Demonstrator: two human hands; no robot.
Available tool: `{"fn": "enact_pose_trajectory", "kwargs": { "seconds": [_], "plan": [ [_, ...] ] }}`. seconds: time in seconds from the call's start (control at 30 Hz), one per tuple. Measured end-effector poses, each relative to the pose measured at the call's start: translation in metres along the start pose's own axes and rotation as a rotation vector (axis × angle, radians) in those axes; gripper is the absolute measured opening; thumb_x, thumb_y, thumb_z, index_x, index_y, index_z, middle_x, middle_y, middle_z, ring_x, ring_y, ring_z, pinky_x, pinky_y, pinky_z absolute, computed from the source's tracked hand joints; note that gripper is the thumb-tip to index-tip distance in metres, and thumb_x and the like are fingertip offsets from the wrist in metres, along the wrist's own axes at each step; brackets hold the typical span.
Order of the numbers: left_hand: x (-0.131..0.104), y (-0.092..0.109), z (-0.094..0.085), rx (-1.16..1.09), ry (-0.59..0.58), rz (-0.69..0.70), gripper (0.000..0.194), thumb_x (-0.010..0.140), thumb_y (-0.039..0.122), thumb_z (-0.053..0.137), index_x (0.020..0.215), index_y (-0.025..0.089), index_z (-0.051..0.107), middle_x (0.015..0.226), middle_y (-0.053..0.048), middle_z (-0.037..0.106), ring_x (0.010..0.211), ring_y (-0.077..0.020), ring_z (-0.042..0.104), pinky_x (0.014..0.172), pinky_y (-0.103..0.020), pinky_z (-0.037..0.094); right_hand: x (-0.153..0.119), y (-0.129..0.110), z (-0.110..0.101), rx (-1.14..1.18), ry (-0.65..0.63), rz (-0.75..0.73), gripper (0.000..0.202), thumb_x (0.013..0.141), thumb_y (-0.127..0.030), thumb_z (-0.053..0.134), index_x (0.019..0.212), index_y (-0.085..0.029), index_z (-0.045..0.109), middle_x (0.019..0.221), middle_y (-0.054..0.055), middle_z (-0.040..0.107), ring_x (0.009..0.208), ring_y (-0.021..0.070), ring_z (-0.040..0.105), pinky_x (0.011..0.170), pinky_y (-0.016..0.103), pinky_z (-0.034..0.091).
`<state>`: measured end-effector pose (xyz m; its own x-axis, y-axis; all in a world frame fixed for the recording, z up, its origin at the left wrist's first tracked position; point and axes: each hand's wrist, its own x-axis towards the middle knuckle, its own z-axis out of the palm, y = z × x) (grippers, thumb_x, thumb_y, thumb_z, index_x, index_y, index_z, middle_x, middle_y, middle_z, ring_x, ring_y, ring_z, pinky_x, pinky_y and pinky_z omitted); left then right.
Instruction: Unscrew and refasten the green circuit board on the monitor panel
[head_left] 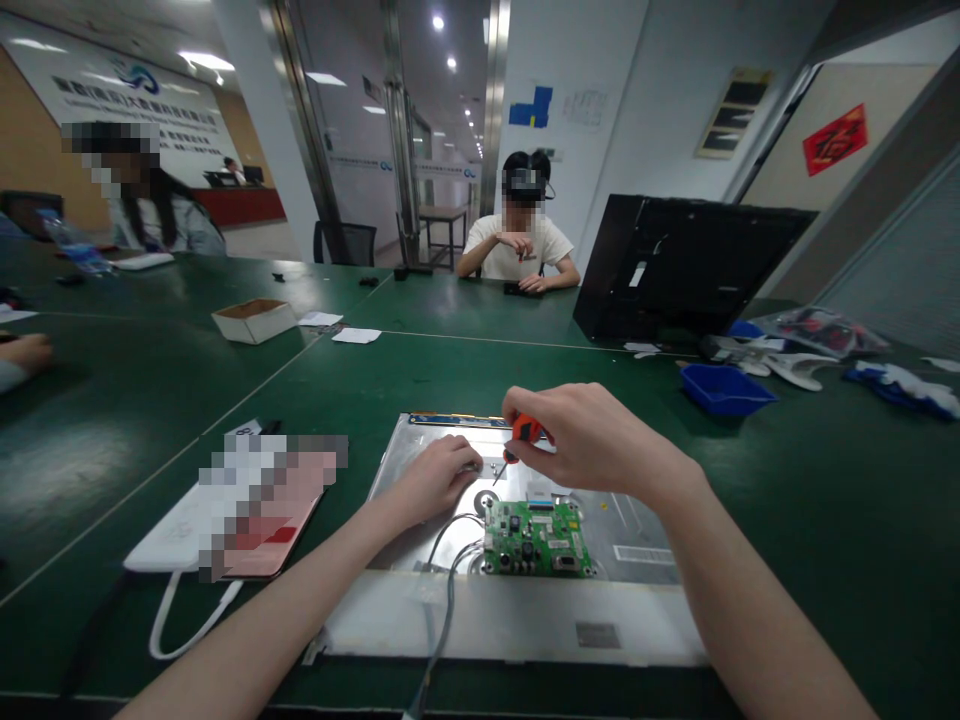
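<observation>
My right hand [585,440] is closed around the orange and black handle of a screwdriver [527,429]. Its thin shaft slants down to the left, and the tip is close to the metal back of a flat display panel [637,625]. Fingers bent together, my left hand [439,475] rests on the panel just left of the tip; whatever its fingertips pinch is hidden. Below the screwdriver tip, a green circuit board [536,538] sits on the panel. Grey cables [450,600] run from the board's left side toward the front edge of the table.
Left of the panel lie a white power bank [187,510] and a pink phone [292,500] with a white cable. A blue tray [724,388] and a black monitor [675,265] stand at right. An open box [255,320] is farther back. Other people sit around the green table.
</observation>
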<state>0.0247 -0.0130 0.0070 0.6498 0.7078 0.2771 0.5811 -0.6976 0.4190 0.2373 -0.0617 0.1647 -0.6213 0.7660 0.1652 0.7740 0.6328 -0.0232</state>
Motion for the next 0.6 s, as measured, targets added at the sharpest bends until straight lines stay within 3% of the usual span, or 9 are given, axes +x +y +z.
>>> {"fn": "enact_pose_trajectory", "kwargs": {
  "seconds": [0.17,0.37,0.53,0.6],
  "plan": [
    [0.001,0.000,0.002,0.000,-0.005,-0.008,0.010,0.087,0.008,0.057,0.085,0.015,0.064,0.088,-0.006,0.062,0.085,-0.0201,0.057,0.077,-0.030,0.044,0.000,-0.001,-0.001,-0.012,0.011,0.015,0.010,0.088,-0.029,0.059,0.096,-0.024,0.055,0.077,-0.001,0.069,0.065,0.0147,0.060,0.055,0.026,0.025],
    [0.000,0.004,-0.015,0.067,0.006,-0.024,0.007,0.087,0.010,0.059,0.087,0.016,0.064,0.091,-0.006,0.062,0.085,-0.0204,0.057,0.076,-0.030,0.042,-0.008,0.002,-0.008,-0.019,0.040,0.012,0.011,0.089,-0.030,0.059,0.095,-0.023,0.053,0.073,-0.003,0.066,0.060,0.0135,0.055,0.054,0.025,0.026],
    [-0.006,0.032,-0.029,-0.018,0.035,0.003,0.009,0.085,0.008,0.058,0.085,0.016,0.064,0.088,-0.004,0.062,0.083,-0.0182,0.056,0.074,-0.028,0.041,-0.020,-0.002,-0.021,-0.018,0.075,0.016,0.012,0.088,-0.029,0.061,0.095,-0.023,0.052,0.073,-0.004,0.064,0.059,0.0133,0.054,0.053,0.025,0.026],
    [-0.014,0.047,-0.030,-0.062,-0.010,0.021,0.010,0.084,0.008,0.060,0.084,0.017,0.064,0.087,-0.003,0.063,0.082,-0.0175,0.056,0.073,-0.028,0.041,-0.024,-0.005,-0.025,-0.009,0.077,0.003,0.012,0.089,-0.029,0.061,0.094,-0.023,0.052,0.074,-0.004,0.065,0.060,0.0134,0.055,0.054,0.026,0.026]
  ]
}}
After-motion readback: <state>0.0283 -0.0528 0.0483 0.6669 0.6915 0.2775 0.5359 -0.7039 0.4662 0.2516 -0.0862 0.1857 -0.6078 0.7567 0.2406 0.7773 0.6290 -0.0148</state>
